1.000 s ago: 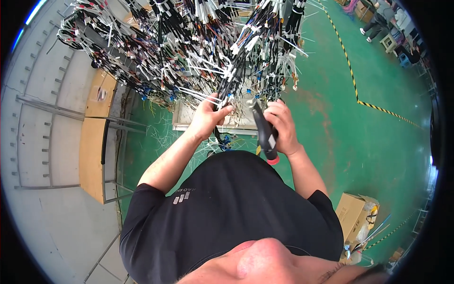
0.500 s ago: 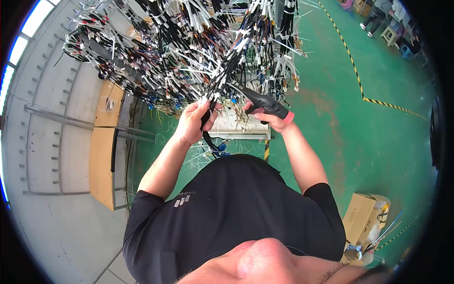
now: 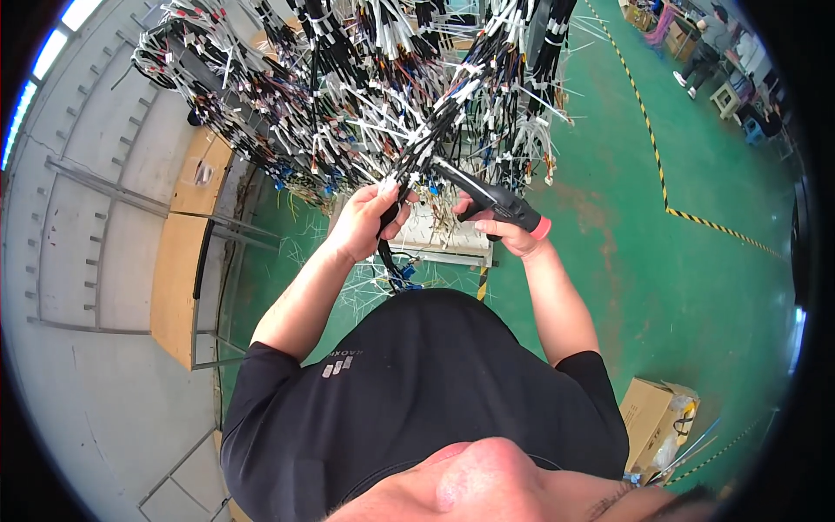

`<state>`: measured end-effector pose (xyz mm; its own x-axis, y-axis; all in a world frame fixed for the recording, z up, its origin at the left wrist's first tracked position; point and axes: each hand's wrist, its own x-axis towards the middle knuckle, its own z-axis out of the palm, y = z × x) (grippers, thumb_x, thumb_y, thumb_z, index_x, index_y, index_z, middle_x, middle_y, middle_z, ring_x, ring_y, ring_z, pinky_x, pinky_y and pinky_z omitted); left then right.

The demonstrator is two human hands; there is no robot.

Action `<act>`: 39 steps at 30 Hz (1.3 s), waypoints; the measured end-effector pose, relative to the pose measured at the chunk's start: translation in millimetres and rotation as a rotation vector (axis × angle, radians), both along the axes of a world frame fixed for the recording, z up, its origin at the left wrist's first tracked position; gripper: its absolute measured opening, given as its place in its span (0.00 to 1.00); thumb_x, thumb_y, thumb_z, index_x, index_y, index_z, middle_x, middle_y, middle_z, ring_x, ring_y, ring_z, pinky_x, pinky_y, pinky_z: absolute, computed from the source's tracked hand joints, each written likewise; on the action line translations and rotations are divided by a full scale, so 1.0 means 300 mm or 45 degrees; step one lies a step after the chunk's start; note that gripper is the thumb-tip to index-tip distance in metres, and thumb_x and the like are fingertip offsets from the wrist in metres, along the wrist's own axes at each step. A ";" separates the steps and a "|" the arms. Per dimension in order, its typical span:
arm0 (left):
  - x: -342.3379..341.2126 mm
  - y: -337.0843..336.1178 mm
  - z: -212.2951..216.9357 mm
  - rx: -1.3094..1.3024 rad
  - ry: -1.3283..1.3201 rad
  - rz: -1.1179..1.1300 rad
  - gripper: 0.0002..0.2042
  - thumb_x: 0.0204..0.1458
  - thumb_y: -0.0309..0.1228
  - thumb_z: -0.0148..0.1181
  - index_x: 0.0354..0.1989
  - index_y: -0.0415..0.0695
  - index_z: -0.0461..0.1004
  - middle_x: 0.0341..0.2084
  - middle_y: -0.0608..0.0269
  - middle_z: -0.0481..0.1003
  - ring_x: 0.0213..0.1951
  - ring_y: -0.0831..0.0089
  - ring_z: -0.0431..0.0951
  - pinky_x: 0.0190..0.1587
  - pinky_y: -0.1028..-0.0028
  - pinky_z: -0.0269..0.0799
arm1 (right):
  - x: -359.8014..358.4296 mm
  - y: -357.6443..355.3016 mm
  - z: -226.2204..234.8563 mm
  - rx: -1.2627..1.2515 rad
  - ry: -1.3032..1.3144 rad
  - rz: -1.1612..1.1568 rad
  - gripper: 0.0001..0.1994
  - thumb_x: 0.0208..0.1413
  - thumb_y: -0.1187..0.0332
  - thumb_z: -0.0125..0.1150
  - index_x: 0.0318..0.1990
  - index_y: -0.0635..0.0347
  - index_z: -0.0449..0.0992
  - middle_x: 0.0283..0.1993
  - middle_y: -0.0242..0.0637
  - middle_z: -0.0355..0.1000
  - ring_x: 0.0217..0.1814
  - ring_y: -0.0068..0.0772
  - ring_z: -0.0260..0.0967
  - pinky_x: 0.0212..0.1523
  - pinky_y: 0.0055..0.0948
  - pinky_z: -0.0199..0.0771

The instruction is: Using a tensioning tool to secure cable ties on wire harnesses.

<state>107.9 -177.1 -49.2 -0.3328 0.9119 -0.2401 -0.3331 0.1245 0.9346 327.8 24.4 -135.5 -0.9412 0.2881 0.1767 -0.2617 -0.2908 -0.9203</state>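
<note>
My left hand (image 3: 364,223) is wrapped round a black wire harness (image 3: 388,252), its thumb on top beside a white tie. Above the hand the harness runs up into the hanging mass of cables (image 3: 383,96); below, it drops to some blue connectors (image 3: 403,277). In my right hand (image 3: 520,237) is a black cable tie gun (image 3: 489,195) with a red rear end. The gun's nose points up and left to the harness, just above my left hand. Whether the nose touches a tie cannot be made out.
Behind the harnesses stands a pale metal rack base (image 3: 452,252). To the left are wooden panels (image 3: 178,287) on a metal frame along a white wall. Cut tie ends litter the green floor (image 3: 591,261). An open cardboard box (image 3: 648,422) sits lower right; people (image 3: 713,48) are far right.
The view has shifted slightly, so the harnesses and both hands appear a little further right. The grip of each hand stays the same, with the gun still at the harness.
</note>
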 end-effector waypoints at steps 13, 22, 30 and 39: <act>-0.007 -0.002 0.013 -0.002 -0.074 -0.018 0.18 0.75 0.40 0.47 0.47 0.37 0.78 0.21 0.70 0.69 0.17 0.83 0.58 0.21 0.79 0.53 | 0.006 0.016 -0.013 -0.077 -0.063 -0.078 0.32 0.53 0.68 0.73 0.68 0.62 0.73 0.56 0.43 0.79 0.61 0.37 0.76 0.64 0.38 0.74; -0.018 0.002 0.009 -0.001 -0.103 -0.048 0.19 0.75 0.41 0.47 0.47 0.37 0.78 0.20 0.71 0.67 0.16 0.83 0.58 0.21 0.80 0.52 | 0.012 0.024 0.031 0.027 -0.036 -0.027 0.32 0.53 0.69 0.73 0.68 0.62 0.73 0.57 0.42 0.79 0.63 0.37 0.75 0.66 0.40 0.73; -0.023 0.014 -0.009 -0.043 0.115 -0.107 0.16 0.76 0.39 0.47 0.45 0.40 0.79 0.18 0.73 0.65 0.17 0.85 0.56 0.20 0.79 0.50 | 0.014 0.100 0.076 0.807 -0.062 -0.051 0.28 0.58 0.71 0.69 0.66 0.68 0.72 0.60 0.40 0.77 0.65 0.33 0.73 0.71 0.39 0.69; -0.042 0.011 0.022 -0.097 0.150 -0.178 0.16 0.75 0.39 0.50 0.46 0.40 0.79 0.19 0.75 0.66 0.19 0.86 0.57 0.22 0.80 0.50 | 0.001 0.048 0.089 0.755 -0.114 -0.201 0.09 0.56 0.70 0.68 0.43 0.62 0.80 0.34 0.30 0.75 0.37 0.23 0.71 0.43 0.31 0.74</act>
<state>95.4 -173.8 -42.6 -0.2343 0.9318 -0.2773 -0.1961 0.2340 0.9522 328.2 38.7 -109.0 -0.9137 0.3024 0.2715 -0.1741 0.3125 -0.9338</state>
